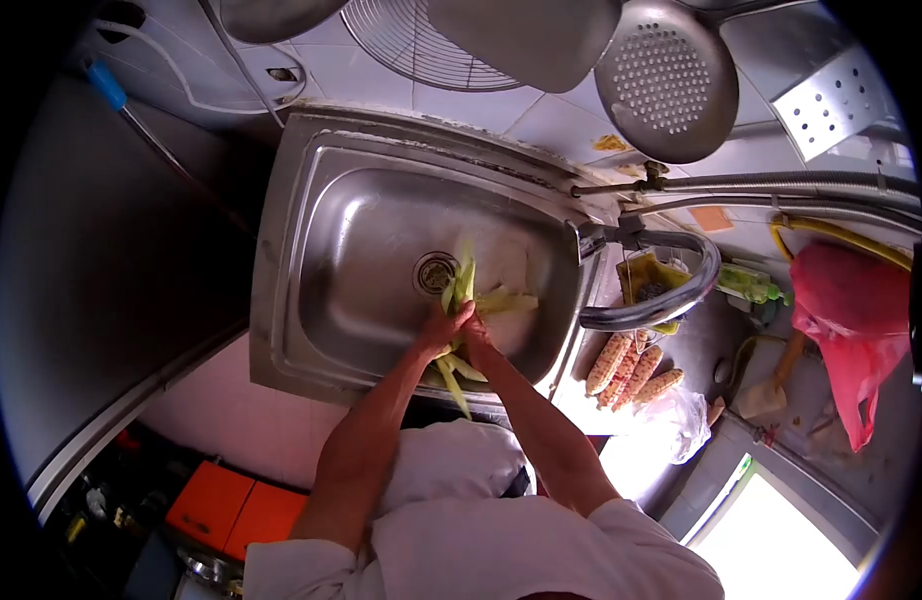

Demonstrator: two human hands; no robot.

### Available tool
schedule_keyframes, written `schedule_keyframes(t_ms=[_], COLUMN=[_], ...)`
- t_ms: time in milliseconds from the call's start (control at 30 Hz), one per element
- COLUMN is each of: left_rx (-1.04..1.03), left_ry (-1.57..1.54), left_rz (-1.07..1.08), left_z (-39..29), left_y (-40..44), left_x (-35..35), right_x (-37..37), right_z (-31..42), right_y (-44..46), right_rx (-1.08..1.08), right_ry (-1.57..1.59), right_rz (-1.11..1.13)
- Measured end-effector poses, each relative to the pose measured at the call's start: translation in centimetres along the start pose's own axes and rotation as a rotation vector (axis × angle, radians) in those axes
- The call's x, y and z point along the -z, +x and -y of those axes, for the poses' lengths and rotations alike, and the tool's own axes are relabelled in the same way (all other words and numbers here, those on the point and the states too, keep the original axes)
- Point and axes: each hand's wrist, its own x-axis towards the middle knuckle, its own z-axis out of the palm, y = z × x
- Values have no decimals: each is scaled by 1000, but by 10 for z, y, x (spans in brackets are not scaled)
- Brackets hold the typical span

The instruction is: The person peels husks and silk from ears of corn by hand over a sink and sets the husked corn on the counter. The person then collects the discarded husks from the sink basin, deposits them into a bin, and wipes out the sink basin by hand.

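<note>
Over the front right part of the steel sink (356,215), my left hand (443,328) and my right hand (474,336) are closed close together on an ear of corn (463,280). Pale green husk leaves stick out above the hands toward the drain (436,272), and more husk (451,385) hangs below them toward the sink's front rim. The ear's kernels are hidden by husk and fingers. A loose piece of husk (508,300) lies on the sink floor to the right of my right hand.
Several husked ears of corn (631,372) lie on the counter right of the sink, beside a clear plastic bag (681,420). A curved faucet (706,275) stands at the sink's right edge. A skimmer (666,85) and pans hang above; a red bag (846,310) hangs at right.
</note>
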Motion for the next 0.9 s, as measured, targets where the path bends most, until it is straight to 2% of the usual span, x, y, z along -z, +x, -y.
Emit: schedule_keyframes(t_ms=[33,100,167,267,300,367,433,467,500,533,600,667,700,767,800,833,900], left_rx=[-17,-56,91,159,196,172,285,247,244,214,151,106,73,73,52,31,4], left_ry=[-16,91,15,-73,-136,-48,-156,-110,-105,-85,-24,-48,-76,-103,-174,-246,-312], left_rz=[84,5,101,99,122,126,173,133,142,100,27,10,-6,-41,-39,-38,-63], left_z=[-16,-44,-62,-79,-89,-104,-129,-129,-127,-122,-128,-149,-156,-170,-181,-188,-190], left_y=[-4,-11,-18,-22,-28,-31,-39,-42,-41,-40,-40,-41,-42,-36,-35,-32,-22], left_x=[-3,-6,-5,-3,0,6,5,5,8,13,21,19,19,10,4,-1,-9], right_x=[2,10,-4,5,10,19,21,24,23,20,29,49,52,49,40,29,5], right_z=[9,24,59,71,73,82,111,124,144,168,185,175,161,138,136,125,105], right_y=[-11,-28,-64,-76,-83,-95,-118,-125,-135,-148,-151,-130,-113,-80,-89,-93,-99], right_rx=[2,20,37,84,161,249,35,6,16,91,168,663,668,755,655,661,365], right_ry=[-2,523,500,422,191,-35,127,19,23,-494,-999,-821,-817,-389,-301,-301,242], right_rz=[-2,363,291,419,427,428,493,355,351,94,-184,-500,-500,-160,1,-1,424])
